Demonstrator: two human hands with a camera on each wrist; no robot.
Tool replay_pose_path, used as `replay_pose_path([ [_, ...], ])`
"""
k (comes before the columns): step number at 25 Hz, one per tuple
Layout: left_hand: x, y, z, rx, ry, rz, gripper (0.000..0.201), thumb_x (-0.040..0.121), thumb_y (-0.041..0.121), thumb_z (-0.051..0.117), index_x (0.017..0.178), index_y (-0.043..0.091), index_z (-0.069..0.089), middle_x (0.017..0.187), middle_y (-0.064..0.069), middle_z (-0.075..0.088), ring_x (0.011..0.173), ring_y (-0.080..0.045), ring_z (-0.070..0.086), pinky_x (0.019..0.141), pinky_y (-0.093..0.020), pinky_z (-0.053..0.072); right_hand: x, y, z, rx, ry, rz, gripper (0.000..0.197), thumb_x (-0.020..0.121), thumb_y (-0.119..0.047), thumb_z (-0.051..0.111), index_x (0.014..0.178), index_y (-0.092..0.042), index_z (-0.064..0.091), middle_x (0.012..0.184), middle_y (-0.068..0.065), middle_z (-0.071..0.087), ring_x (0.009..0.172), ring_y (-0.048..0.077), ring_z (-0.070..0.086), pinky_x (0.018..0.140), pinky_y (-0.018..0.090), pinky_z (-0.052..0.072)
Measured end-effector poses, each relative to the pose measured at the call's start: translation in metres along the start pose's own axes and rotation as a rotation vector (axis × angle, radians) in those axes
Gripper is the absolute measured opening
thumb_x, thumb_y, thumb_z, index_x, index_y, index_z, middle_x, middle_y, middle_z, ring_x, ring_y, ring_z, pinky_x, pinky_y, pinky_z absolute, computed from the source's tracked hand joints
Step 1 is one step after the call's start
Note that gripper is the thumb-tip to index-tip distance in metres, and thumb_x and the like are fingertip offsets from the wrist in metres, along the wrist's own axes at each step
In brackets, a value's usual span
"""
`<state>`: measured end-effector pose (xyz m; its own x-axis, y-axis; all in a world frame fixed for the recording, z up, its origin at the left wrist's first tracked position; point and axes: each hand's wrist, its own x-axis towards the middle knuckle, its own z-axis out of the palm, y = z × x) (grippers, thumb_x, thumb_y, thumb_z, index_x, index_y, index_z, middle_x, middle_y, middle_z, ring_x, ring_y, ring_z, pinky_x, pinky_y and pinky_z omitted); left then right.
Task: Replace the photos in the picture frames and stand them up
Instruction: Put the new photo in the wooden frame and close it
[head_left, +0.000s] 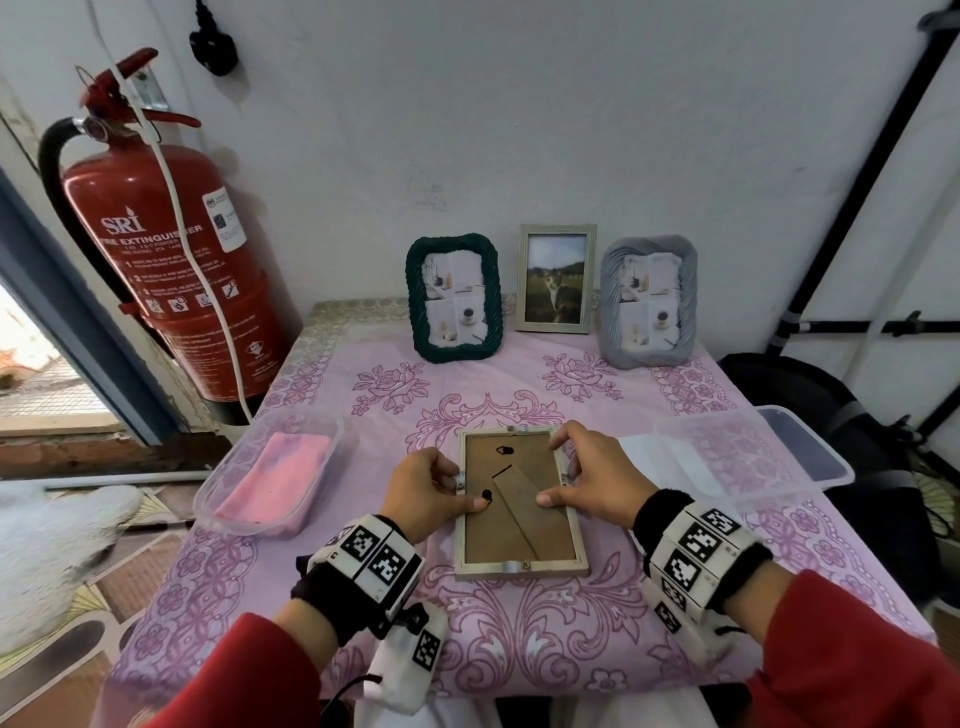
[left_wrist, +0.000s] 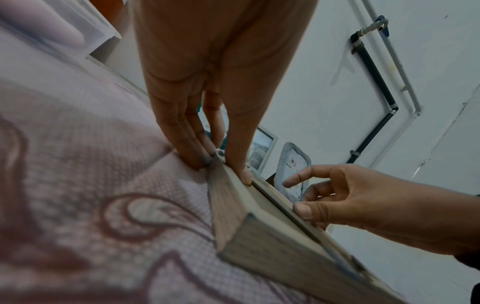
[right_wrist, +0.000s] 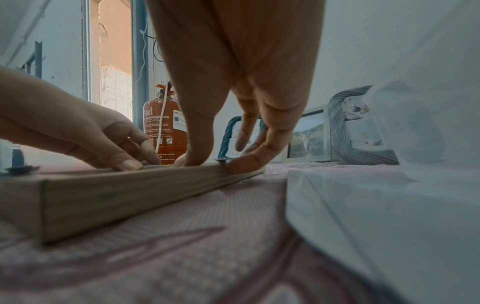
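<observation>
Wooden picture frame lies face down at lower centre of the head view, on the pink patterned tablecloth; backing board and folded easel leg up. Left hand grips its left edge, thumb on the board, fingers curled at the side clip. Right hand grips the right edge likewise, index finger raised. Likely working the clips; whether opening or closing, cannot tell.

Upper centre, by the wall: green rope frame, slim wooden frame with a cat photo, grey rope frame, all upright. Apparently three stood, this one left.
</observation>
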<state>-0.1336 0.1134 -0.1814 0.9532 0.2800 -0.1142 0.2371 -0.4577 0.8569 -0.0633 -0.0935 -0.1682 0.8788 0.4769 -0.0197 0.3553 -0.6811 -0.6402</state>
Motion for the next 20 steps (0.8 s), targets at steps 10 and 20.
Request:
replay_pose_path([
  [10, 0.001, 0.0003, -0.0038, 0.038, -0.087, 0.07, 0.04, 0.065, 0.007, 0.083, 0.08, 0.01, 0.046, 0.074, -0.004, 0.051, 0.062, -0.015, 0.046, 0.062, -0.023, 0.042, -0.0038, -0.0036, -0.0038, -0.023, 0.002, -0.1, 0.049, 0.065, -0.023, 0.084, 0.102, -0.016, 0.053, 0.077, -0.016, 0.038, 0.07, 0.006, 0.04, 0.059, 0.016, 0.029],
  [20, 0.0056, -0.0054, -0.0015, 0.028, 0.063, -0.017, 0.039, 0.066, 0.018, 0.084, 0.093, 0.005, 0.058, 0.072, -0.002, 0.061, 0.064, -0.011, 0.057, 0.059, -0.015, 0.048, -0.0046, -0.0061, -0.0028, -0.092, -0.041, -0.135, 0.04, 0.07, -0.023, 0.08, 0.093, -0.021, 0.047, 0.088, -0.005, 0.043, 0.076, 0.012, 0.042, 0.068, 0.023, 0.032],
])
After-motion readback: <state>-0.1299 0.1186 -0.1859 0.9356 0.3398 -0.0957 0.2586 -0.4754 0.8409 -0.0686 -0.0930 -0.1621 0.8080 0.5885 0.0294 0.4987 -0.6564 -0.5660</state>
